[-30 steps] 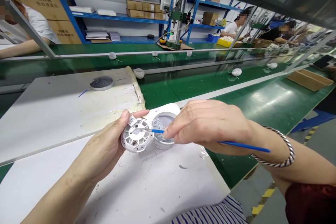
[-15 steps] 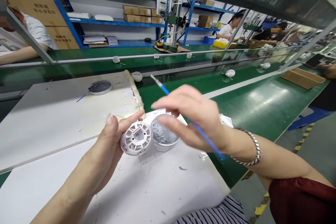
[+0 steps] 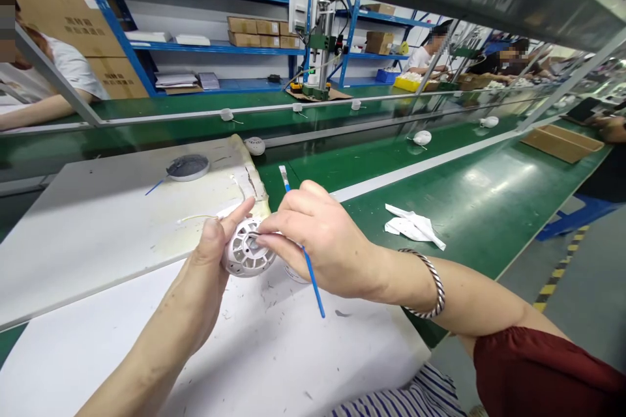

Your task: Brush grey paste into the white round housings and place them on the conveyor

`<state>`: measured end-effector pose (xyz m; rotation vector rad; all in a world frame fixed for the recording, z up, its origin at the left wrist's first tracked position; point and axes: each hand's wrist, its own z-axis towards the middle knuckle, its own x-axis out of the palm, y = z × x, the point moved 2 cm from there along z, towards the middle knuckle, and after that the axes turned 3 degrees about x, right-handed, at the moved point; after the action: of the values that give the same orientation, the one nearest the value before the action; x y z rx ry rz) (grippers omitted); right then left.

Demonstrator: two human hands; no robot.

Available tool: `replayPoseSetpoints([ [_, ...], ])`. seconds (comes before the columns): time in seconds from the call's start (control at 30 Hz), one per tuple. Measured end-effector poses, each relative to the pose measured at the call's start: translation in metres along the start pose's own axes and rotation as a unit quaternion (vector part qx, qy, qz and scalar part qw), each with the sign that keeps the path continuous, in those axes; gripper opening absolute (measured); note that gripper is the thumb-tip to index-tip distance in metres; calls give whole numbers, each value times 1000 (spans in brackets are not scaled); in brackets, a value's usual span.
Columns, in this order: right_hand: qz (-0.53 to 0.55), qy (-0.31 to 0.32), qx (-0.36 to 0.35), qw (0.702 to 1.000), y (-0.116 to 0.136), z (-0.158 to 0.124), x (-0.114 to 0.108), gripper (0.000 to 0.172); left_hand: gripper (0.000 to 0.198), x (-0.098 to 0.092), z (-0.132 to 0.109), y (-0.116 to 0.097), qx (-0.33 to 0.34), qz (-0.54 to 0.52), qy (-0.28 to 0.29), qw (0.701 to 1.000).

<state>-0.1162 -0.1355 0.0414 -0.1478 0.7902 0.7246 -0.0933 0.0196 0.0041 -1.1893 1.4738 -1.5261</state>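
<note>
My left hand [image 3: 208, 273] is closed around a round white plastic housing [image 3: 239, 259] with a spoked face turned toward me. A thin cable [image 3: 198, 217] sticks out behind it. My right hand [image 3: 317, 234] carries a thin blue-handled brush [image 3: 313, 283] tucked between its fingers, bristle end pointing up and away. Its thumb and forefinger pinch at the housing's centre; a small dark edge shows between them, too small to name. Behind this hand, the white tub [image 3: 296, 273] of grey paste is mostly hidden.
A grey-filled lid [image 3: 188, 167] with a blue stick [image 3: 154, 187] lies on the white board [image 3: 112, 221]. Crumpled white tissue [image 3: 415, 227] rests on the green bench at right. White round units [image 3: 422, 137] sit along the line. A cardboard tray [image 3: 560, 142] stands far right; co-workers sit beyond.
My right hand has moved left and down from above the tub, bringing its fingertips onto the housing's centre. The brush has turned more upright. The tissue is now uncovered.
</note>
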Motion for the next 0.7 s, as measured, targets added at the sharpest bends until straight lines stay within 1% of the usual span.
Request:
replayPoseSetpoints([
  [0.1,-34,-21,-93,995,2,-3,-4,19,64,6,-3,-7,-46,-66,8,997],
  [0.17,-56,-39,-158,985,4,-5,-7,23,54,4,-4,-7,-71,-80,16,994],
  [0.23,-64,-52,-199,977,6,-5,-10,27,54,0,-4,-7,-92,-73,29,993],
  [0.3,-61,-53,-210,974,7,-4,-14,29,60,-2,-5,-7,-101,-60,45,992],
  [0.37,-55,-32,-204,977,7,-5,-16,28,63,-2,-8,-7,-109,-59,52,991],
  [0.5,-33,1,-184,982,4,-10,-22,18,62,2,-12,-10,-110,-73,56,990],
  [0.57,-28,7,-184,983,3,-15,-24,21,59,3,-12,-10,-96,-76,57,991],
  [0.63,-32,13,-186,982,3,-18,-25,26,56,3,-11,-10,-78,-80,46,993],
  [0.7,-38,16,-182,982,3,-19,-25,28,53,3,-11,-8,-68,-87,33,993],
])
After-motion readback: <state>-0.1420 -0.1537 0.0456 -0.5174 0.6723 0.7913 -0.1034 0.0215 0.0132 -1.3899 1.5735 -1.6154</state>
